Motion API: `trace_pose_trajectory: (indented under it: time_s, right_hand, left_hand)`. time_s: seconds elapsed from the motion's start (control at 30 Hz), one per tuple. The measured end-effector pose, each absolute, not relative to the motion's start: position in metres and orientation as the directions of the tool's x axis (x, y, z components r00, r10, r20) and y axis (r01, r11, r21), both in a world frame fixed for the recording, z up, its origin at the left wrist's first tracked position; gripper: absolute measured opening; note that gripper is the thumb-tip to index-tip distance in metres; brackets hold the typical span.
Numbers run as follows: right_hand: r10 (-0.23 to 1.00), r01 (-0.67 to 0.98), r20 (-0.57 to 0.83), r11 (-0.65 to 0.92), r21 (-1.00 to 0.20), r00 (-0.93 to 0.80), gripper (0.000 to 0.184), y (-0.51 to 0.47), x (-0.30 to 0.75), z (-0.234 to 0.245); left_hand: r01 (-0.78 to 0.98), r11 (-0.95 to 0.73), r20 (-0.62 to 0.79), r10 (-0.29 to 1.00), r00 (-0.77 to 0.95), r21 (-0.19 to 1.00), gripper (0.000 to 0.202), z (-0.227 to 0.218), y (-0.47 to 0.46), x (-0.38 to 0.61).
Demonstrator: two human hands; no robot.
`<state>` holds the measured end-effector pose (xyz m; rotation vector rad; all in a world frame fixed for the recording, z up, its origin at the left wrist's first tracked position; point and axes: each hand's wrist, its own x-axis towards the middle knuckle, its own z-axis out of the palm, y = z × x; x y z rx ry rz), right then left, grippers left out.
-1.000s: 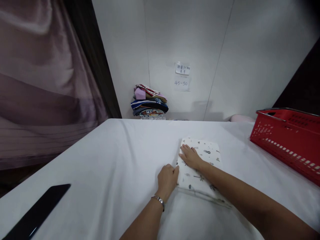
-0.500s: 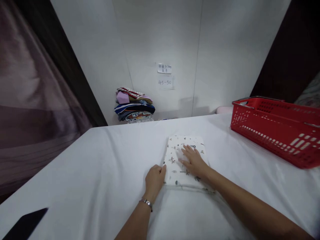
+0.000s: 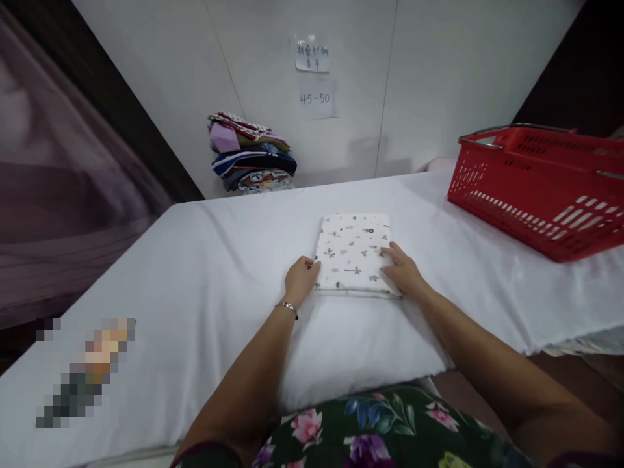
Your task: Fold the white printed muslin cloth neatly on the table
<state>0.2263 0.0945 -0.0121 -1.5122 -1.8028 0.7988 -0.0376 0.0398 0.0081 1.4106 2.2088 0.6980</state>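
A folded white cloth (image 3: 351,252) with a small print of palm trees and other motifs lies flat as a neat rectangle on the white-covered table. At its left edge, my left hand (image 3: 301,279) is closed, thumb and fingertips pinching the side. My right hand (image 3: 405,269) rests on the right edge with thumb and forefinger spread apart on the fabric; its other fingers are partly hidden. A bracelet (image 3: 288,307) circles my left wrist.
To the right stands a red plastic basket (image 3: 526,188) with metal handles. A stack of folded clothes (image 3: 253,156) sits beyond the table's far edge, by the wall. Paper notes (image 3: 314,97) hang there. A pixelated dark object (image 3: 88,374) lies at the left front.
My right hand has slid from the top middle of the cloth to its right edge. My left hand stays at the left edge. The view has tilted down, showing the floral garment.
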Motion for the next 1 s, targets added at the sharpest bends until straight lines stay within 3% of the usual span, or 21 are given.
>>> trace_pose_trajectory:
  time_s: [0.13, 0.27, 0.4, 0.53, 0.67, 0.87, 1.0]
  right_hand:
    - [0.989, 0.488, 0.113, 0.145, -0.861, -0.095, 0.05, 0.101, 0.245, -0.013]
    - [0.985, 0.51, 0.125, 0.168, -0.843, -0.117, 0.04, 0.091, 0.256, -0.016]
    - [0.91, 0.584, 0.337, 0.413, -0.699, -0.241, 0.033, 0.069, 0.259, -0.008]
    - [0.774, 0.581, 0.365, 0.631, -0.514, -0.518, 0.033, 0.048, 0.264, -0.003]
    - [0.701, 0.597, 0.337, 0.713, -0.369, -0.628, 0.038, 0.041, 0.271, -0.009]
    - [0.654, 0.578, 0.36, 0.756, -0.306, -0.665, 0.048, 0.046, 0.283, -0.024]
    - [0.606, 0.521, 0.496, 0.793, -0.315, -0.622, 0.048, 0.053, 0.291, -0.045]
  left_hand:
    - [0.692, 0.317, -0.079, 0.933, -0.352, 0.649, 0.027, 0.004, 0.028, -0.024]
    - [0.681, 0.296, -0.049, 0.932, -0.358, 0.67, 0.029, 0.003, 0.02, -0.018]
    - [0.775, 0.165, 0.146, 0.938, -0.314, 0.61, 0.032, 0.013, 0.006, -0.015]
    - [0.894, -0.159, 0.34, 0.941, 0.008, 0.419, 0.028, 0.02, -0.015, -0.011]
    - [0.896, -0.321, 0.275, 0.931, 0.239, 0.307, 0.024, 0.019, -0.025, -0.011]
    - [0.901, -0.346, 0.201, 0.933, 0.3, 0.262, 0.032, 0.026, -0.029, -0.013]
    - [0.928, -0.338, 0.205, 0.93, 0.304, 0.158, 0.037, 0.024, -0.034, -0.008]
